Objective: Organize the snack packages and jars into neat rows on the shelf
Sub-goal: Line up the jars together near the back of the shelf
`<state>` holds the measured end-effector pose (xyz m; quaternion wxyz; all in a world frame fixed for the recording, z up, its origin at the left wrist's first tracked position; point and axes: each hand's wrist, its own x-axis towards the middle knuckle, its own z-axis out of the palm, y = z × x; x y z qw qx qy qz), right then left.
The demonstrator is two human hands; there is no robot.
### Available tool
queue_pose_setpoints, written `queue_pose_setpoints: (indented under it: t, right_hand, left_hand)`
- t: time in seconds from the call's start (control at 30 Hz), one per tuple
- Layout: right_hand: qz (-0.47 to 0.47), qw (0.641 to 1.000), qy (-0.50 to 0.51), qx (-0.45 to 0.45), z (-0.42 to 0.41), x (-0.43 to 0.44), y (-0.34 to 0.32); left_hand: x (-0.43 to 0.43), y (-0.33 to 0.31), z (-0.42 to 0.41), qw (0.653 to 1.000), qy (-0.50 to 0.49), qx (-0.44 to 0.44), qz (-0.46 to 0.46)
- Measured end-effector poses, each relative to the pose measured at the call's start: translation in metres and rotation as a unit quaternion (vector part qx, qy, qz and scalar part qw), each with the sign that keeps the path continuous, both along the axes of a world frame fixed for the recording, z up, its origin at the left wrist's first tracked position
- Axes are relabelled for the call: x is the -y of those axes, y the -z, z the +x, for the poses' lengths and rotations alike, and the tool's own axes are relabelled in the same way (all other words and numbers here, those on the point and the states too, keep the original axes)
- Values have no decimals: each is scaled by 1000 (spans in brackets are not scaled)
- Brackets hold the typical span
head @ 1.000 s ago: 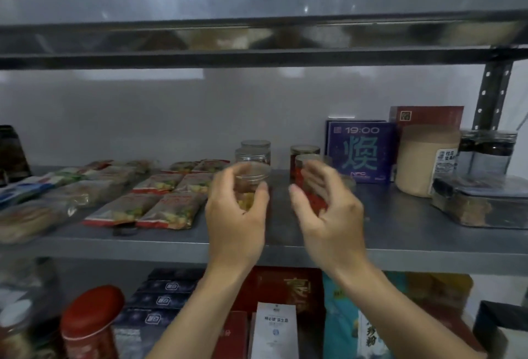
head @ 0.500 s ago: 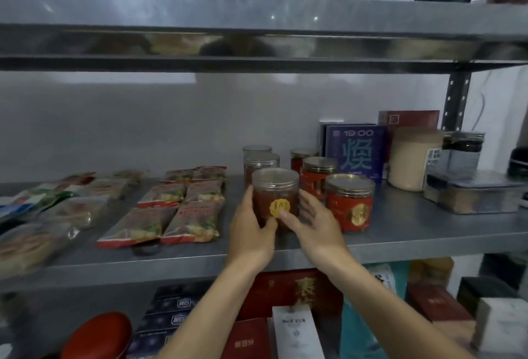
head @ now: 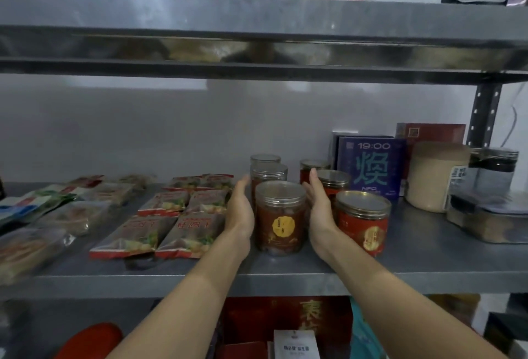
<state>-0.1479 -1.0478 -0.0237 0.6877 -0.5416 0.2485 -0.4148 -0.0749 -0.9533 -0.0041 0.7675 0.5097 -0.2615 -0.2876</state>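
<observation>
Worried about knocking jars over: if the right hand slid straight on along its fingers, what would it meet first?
Likely the rearmost red jar, just past the fingertips of the right hand; depth is unclear.

I'm looking at a grey metal shelf (head: 285, 274). Between my left hand (head: 241, 211) and right hand (head: 320, 211), a yellow-labelled jar (head: 280, 220) stands upright near the front edge, with two plain jars (head: 268, 173) lined up behind it. Just right of my right hand runs a row of red-labelled jars (head: 363, 224). Left of my left hand, snack packets (head: 171, 215) lie flat in rows. Well off to the right stand a purple box (head: 371, 167), a beige canister (head: 434, 178) and a clear tub (head: 485, 217).
</observation>
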Motion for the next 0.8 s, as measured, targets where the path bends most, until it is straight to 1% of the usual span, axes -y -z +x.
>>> queue_pose_setpoints:
  t: [0.17,0.3,0.53,0.67,0.8]
  right_hand:
    - [34,997,-64,11,12,17,-2]
    - [13,995,-100,16,19,22,-1]
    - [16,990,-131,45,23,30,6]
    - [18,988,-148,44,20,27,5]
    - [10,988,-144,46,20,26,5]
  left_hand:
    - [18,7,13,999,30,-30,-6]
    - [27,11,21,999,29,-37,9]
    - [30,15,25,999,25,-31,24]
    - [30,14,24,999,35,-31,18]
    - [29,15,24,999,36,-31,19]
